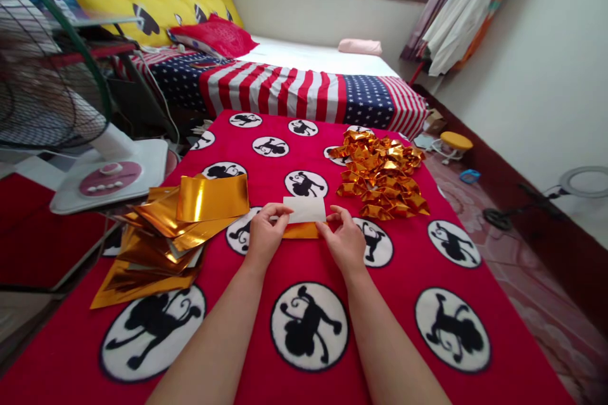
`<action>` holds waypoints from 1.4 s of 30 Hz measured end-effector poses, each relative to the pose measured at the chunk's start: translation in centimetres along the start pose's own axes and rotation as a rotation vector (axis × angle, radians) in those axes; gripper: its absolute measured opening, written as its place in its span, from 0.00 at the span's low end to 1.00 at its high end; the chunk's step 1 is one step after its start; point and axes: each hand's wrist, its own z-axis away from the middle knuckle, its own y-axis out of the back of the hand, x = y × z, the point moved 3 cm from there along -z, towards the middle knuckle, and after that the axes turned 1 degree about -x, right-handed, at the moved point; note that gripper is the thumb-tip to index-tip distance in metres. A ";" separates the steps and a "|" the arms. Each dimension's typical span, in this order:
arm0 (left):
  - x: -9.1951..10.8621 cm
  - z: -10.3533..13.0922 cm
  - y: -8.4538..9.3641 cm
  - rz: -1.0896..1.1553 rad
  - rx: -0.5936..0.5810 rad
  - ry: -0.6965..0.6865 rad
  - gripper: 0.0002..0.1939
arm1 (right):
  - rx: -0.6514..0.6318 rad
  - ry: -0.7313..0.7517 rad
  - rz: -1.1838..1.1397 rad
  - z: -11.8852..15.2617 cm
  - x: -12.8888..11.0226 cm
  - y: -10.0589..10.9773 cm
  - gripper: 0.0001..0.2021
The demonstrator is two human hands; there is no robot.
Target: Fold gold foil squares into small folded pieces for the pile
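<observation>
A sheet of foil paper (304,209) lies in the middle of the red cloth, its pale back facing up and a gold strip folded along the near edge. My left hand (270,228) pinches its left end between thumb and fingers. At the right end, my right hand (342,234) grips the paper with thumb and index finger. To the left is a loose stack of flat gold foil sheets (213,197). Folded gold foil pieces (384,174) are heaped at the back right of the cloth.
The red cloth (308,262) has monkey prints in white circles. A fan (111,177) stands close at the left edge. Behind is a bed with a flag-patterned cover (285,88). A yellow stool (456,141) is on the floor at right.
</observation>
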 end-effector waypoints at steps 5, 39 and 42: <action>1.0 0.3 0.2 -0.057 -0.048 -0.077 0.14 | -0.008 0.016 0.044 0.3 -0.2 0.1 0.23; -0.1 -0.3 0.0 0.086 -0.066 0.004 0.13 | -0.087 -0.033 -0.750 1.5 -0.6 -0.6 0.18; 0.0 -0.2 0.2 0.166 0.023 0.093 0.15 | 0.124 0.009 -0.609 1.7 -0.7 0.5 0.22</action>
